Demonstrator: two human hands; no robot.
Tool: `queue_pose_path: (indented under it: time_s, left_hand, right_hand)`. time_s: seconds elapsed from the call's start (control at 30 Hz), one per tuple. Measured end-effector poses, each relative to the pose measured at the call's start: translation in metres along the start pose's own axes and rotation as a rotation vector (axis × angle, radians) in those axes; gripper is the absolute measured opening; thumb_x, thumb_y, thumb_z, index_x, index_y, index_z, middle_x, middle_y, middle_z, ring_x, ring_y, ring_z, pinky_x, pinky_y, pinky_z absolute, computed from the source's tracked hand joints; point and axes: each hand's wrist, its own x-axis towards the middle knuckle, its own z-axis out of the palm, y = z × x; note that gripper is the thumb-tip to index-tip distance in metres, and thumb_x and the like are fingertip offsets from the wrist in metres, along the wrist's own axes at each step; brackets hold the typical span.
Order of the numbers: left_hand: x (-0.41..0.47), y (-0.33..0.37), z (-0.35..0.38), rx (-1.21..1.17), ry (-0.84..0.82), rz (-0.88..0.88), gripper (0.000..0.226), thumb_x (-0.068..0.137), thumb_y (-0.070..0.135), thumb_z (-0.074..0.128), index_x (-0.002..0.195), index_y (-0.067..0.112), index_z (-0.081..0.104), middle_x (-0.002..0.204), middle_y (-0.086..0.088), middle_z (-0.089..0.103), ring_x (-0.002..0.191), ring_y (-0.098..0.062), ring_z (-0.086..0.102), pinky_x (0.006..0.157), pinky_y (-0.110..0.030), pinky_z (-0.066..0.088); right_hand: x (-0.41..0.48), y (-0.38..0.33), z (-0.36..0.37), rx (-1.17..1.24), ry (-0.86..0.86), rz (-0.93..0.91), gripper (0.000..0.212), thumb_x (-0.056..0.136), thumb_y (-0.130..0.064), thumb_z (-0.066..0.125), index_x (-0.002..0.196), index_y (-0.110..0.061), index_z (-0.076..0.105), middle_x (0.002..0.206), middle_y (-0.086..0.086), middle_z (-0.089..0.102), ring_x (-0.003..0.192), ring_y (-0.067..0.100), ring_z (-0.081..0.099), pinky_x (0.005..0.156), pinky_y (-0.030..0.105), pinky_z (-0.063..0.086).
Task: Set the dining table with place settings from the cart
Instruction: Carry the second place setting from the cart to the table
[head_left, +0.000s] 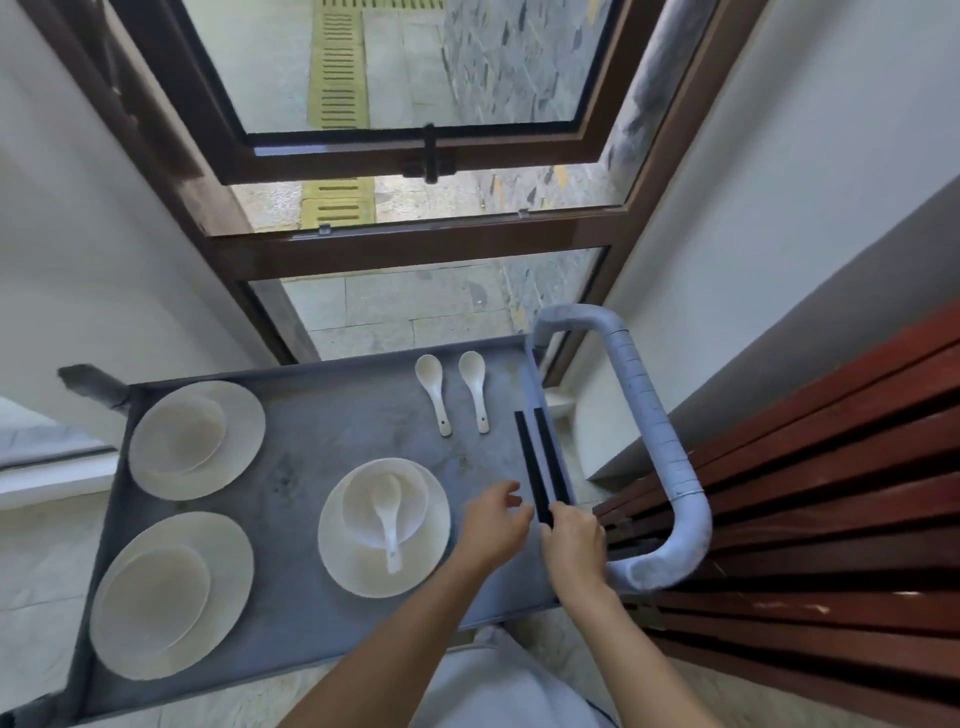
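At the left of the cart tray (322, 431) a far plate (156, 467) and a near plate (228, 597) are sitting, and the middle plate (337, 561) is carrying a bowl (363, 493) with a spoon (389, 525) in it, two loose spoons (435, 395) lying beyond. My left hand (493, 525) is hovering, fingers relaxed and holding nothing, just left of the black chopsticks (540, 457) lying by the tray's right edge. My right hand (574, 538) is pinching their near ends, with the padded handle (654, 431) to its right.

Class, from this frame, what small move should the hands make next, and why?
Probably lift the chopsticks off the cart: the right hand curls over their near ends, and the left hand hovers open beside them.
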Motion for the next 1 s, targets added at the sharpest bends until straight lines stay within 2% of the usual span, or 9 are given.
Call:
queue_pose_path:
  time_s: [0.07,0.17,0.3,0.4,0.5,0.6,0.7,0.87,1.0]
  left_hand:
    - [0.011,0.002,0.011,-0.129,-0.018,-0.135,0.050,0.101,0.026,0.058,0.148,0.009,0.052,0.135,-0.013,0.066,0.116,-0.026,0.067,0.099,-0.041,0.057]
    - [0.020,-0.001,0.022,-0.262,0.002,-0.239,0.049,0.099,0.020,0.060,0.145,0.005,0.054,0.129,-0.013,0.067,0.107,-0.028,0.071,0.098,-0.049,0.059]
    - [0.021,-0.004,0.024,-0.294,0.012,-0.257,0.045,0.099,0.020,0.060,0.142,0.006,0.056,0.122,-0.006,0.067,0.105,-0.024,0.072,0.097,-0.044,0.059]
    - [0.021,-0.003,0.023,-0.305,0.024,-0.264,0.043,0.098,0.018,0.062,0.139,0.006,0.059,0.122,-0.009,0.070,0.107,-0.025,0.072,0.100,-0.045,0.058]
    - [0.020,-0.001,0.021,-0.337,0.017,-0.268,0.039,0.099,0.017,0.062,0.136,0.007,0.061,0.123,-0.013,0.071,0.112,-0.030,0.071,0.103,-0.047,0.056]
    - [0.019,0.002,0.020,-0.346,0.001,-0.230,0.014,0.099,0.017,0.057,0.109,0.021,0.065,0.106,-0.011,0.072,0.099,-0.027,0.071,0.092,-0.039,0.057]
    - [0.021,0.005,0.025,-0.362,-0.007,-0.219,0.023,0.100,0.015,0.049,0.082,0.013,0.063,0.083,-0.013,0.065,0.079,-0.022,0.058,0.074,-0.036,0.045]
    - [0.023,0.012,0.032,-0.365,-0.090,-0.220,0.033,0.108,0.020,0.043,0.085,0.008,0.063,0.081,-0.011,0.066,0.077,-0.023,0.060,0.075,-0.038,0.052]
    - [0.017,0.013,0.021,-0.347,-0.077,-0.200,0.036,0.109,0.023,0.042,0.084,0.006,0.060,0.083,-0.015,0.066,0.079,-0.027,0.061,0.077,-0.041,0.053]
  right_hand:
    - [0.002,-0.001,0.001,0.028,-0.008,0.029,0.013,0.102,-0.015,0.060,0.110,-0.008,0.067,0.112,0.013,0.073,0.105,0.031,0.069,0.072,0.033,0.047]
    - [0.007,-0.002,-0.002,0.100,-0.022,0.075,0.018,0.098,-0.023,0.070,0.111,-0.010,0.067,0.111,0.014,0.073,0.107,0.032,0.069,0.071,0.031,0.044]
    - [0.016,-0.003,-0.006,0.156,-0.059,0.097,0.023,0.093,-0.028,0.075,0.107,-0.012,0.066,0.110,0.014,0.072,0.106,0.034,0.069,0.077,0.035,0.051]
    - [0.021,-0.005,-0.005,0.151,-0.104,0.113,0.020,0.095,-0.026,0.070,0.105,-0.010,0.064,0.113,0.016,0.071,0.107,0.036,0.068,0.073,0.034,0.047]
    - [0.022,-0.009,-0.006,0.130,-0.134,0.103,0.017,0.097,-0.025,0.066,0.090,-0.015,0.054,0.113,0.017,0.070,0.108,0.037,0.068,0.069,0.034,0.042]
    - [0.022,-0.009,-0.009,0.140,-0.129,0.106,0.023,0.097,-0.027,0.065,0.087,-0.017,0.046,0.112,0.016,0.070,0.107,0.036,0.067,0.070,0.034,0.041]
    - [0.021,-0.002,-0.014,0.186,-0.069,0.131,0.018,0.095,-0.027,0.064,0.087,-0.019,0.052,0.105,0.013,0.072,0.103,0.035,0.068,0.070,0.032,0.039]
    - [0.018,0.009,-0.024,0.251,0.008,0.141,0.015,0.096,-0.031,0.068,0.100,-0.017,0.073,0.105,0.011,0.076,0.107,0.034,0.070,0.081,0.033,0.049]
    - [0.018,0.005,-0.030,0.311,-0.017,0.083,0.019,0.096,-0.032,0.070,0.108,-0.018,0.075,0.105,0.004,0.077,0.106,0.026,0.069,0.082,0.027,0.047]
